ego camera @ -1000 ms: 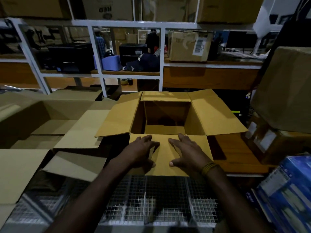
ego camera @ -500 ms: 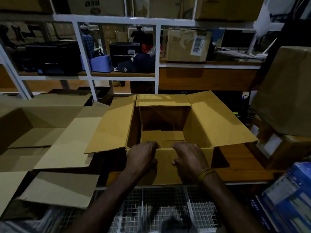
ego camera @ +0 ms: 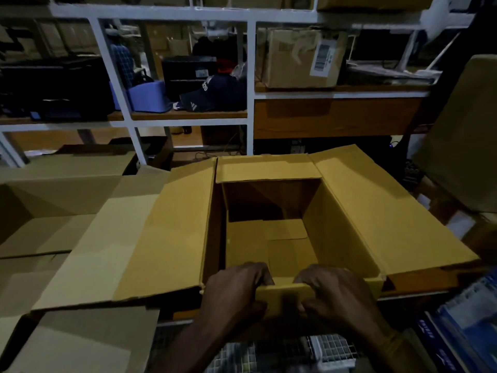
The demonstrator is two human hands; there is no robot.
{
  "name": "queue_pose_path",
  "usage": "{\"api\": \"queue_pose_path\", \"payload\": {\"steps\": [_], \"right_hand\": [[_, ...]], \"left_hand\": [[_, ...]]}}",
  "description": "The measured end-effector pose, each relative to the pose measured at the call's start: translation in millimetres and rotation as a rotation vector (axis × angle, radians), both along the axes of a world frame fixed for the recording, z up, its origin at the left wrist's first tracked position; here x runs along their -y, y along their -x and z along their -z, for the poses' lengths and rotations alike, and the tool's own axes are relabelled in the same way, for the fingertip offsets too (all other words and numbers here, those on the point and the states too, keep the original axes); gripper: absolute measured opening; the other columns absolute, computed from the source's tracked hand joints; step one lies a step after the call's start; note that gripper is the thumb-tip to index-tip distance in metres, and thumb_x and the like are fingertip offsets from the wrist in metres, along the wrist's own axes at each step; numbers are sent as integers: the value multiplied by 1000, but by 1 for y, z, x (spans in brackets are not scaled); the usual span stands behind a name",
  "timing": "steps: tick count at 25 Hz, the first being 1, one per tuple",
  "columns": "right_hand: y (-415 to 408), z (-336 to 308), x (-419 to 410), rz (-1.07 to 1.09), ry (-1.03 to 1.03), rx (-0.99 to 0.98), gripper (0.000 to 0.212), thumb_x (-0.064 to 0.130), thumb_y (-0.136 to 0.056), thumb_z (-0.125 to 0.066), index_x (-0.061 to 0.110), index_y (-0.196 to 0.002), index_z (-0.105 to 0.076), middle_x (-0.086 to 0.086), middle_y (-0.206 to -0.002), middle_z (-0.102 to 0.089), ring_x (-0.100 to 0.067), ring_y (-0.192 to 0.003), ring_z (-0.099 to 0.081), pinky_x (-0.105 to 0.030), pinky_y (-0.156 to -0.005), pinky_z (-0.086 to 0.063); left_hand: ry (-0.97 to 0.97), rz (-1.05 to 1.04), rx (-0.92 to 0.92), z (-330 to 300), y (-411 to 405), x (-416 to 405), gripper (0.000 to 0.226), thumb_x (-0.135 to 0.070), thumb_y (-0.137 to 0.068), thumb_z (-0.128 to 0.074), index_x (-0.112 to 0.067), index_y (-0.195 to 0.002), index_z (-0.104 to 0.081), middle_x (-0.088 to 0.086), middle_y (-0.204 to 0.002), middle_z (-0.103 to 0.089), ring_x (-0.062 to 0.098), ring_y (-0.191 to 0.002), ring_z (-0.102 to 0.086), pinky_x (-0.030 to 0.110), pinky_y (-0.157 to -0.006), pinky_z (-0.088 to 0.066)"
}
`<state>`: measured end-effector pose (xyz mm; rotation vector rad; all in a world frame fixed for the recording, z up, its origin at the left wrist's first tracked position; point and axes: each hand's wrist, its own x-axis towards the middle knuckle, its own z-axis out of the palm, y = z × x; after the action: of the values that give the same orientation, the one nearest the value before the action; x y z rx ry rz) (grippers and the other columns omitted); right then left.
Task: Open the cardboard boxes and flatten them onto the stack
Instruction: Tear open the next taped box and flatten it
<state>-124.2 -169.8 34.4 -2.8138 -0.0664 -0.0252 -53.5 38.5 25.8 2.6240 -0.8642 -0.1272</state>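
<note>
Cardboard fills the middle of the frame: an open box (ego camera: pixel 271 232) with its top flaps folded out to the left, the right and the far side. Its near wall, at lower centre, is gripped by both hands. The left hand (ego camera: pixel 234 294) and the right hand (ego camera: pixel 336 297) are each curled over the top edge, fingers inside the box and thumbs on the outer face — clamped on the cardboard, with a short stretch of bare edge between them.

The bottom flaps inside appear to be folded shut; whether they are taped cannot be told. If so, a pull on the near wall alone would likely drag the whole box forward rather than collapse it, and the edge could crease or tear where it is held.

The wide left flap (ego camera: pixel 150 243) lies over the opened cardboard (ego camera: pixel 53 232) at the left of the frame — probably the stack. It could be snagged there as the box is shifted, and the loose sheets pushed out of line. The right flap (ego camera: pixel 387 211) reaches toward a brown box (ego camera: pixel 462 135) at the right edge, which could be knocked if the carton is swung.
</note>
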Motion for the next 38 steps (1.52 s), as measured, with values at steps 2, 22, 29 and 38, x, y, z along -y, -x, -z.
{"api": "queue_pose_path", "payload": {"steps": [2,22,29,38], "right_hand": [[-2,-5,1,-38,43,-73,22,50,-77,-69,42,-96,-64,20,-96,-60,-3,-93,-57,-29,-73,-41],[-185,10,60,8,89,-131,100,54,-91,-61,31,-157,10,2,-159,33,-25,-151,17,-54,-122,-11],[-228,2,83,21,228,-16,106,56,-89,-61,36,-152,22,-7,-152,44,-32,-147,26,-57,-120,-8],[-316,-20,127,46,335,47,104,53,-91,-61,37,-152,23,-6,-154,41,-36,-149,17,-59,-117,-16]], "left_hand": [[-62,75,-47,-4,-6,2,35,-40,-80,-75,-43,-108,-54,-20,-117,-59,5,-103,-57,30,-81,-51],[-216,-130,-106,9,-172,69,98,-46,-89,-66,-36,-157,4,6,-161,28,36,-151,7,61,-112,-31],[-113,-227,103,-2,-215,96,103,-52,-89,-62,-38,-153,17,11,-162,23,39,-150,5,59,-113,-31],[-93,-314,217,-19,-288,116,105,-50,-90,-62,-40,-150,24,6,-156,39,43,-148,12,65,-116,-18]]}}
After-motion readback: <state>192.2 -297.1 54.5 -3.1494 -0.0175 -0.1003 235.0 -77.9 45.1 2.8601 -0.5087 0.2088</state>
